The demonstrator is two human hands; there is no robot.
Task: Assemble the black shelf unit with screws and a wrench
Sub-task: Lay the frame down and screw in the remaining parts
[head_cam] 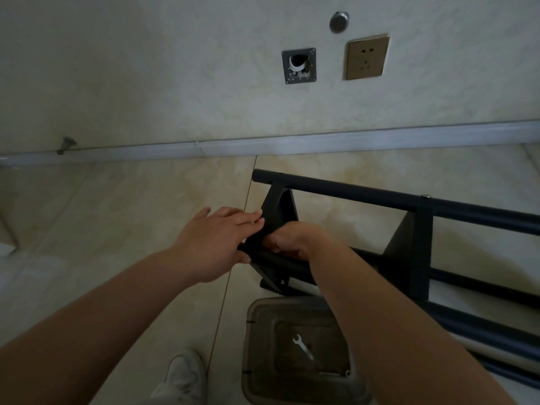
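On tiled floor, black shelf unit (420,229), tubular rails, on its side.

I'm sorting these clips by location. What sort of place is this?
Probably a room in a home or flat: glossy tile floor, a plastered wall with a brass-coloured socket and a white skirting board. The person works at floor level on the black shelf frame.
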